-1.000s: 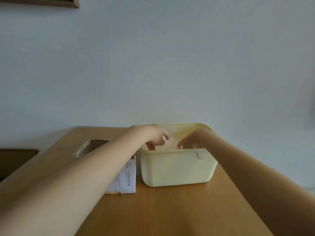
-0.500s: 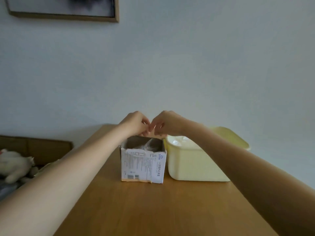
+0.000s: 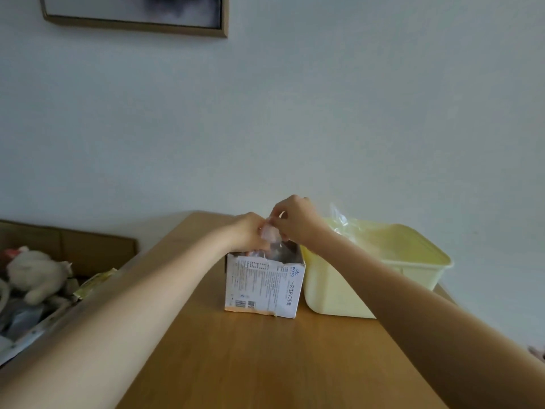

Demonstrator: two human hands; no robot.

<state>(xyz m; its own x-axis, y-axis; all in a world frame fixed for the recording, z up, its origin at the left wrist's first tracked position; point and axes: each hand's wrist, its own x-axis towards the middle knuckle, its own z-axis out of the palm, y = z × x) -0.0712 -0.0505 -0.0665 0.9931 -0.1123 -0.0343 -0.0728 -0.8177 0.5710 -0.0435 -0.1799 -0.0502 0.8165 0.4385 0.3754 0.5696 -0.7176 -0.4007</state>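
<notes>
Framed picture on wall; plush toy left; yellow bin on table.

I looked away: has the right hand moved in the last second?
Yes. The right hand went left, from over the bin to above the box, where it pinches clear film.

Left hand, right hand: both bare. Forearms bare along their whole visible length, out to the frame edges. Slender, smooth outlines. Nail detail too blurred to record.
</notes>
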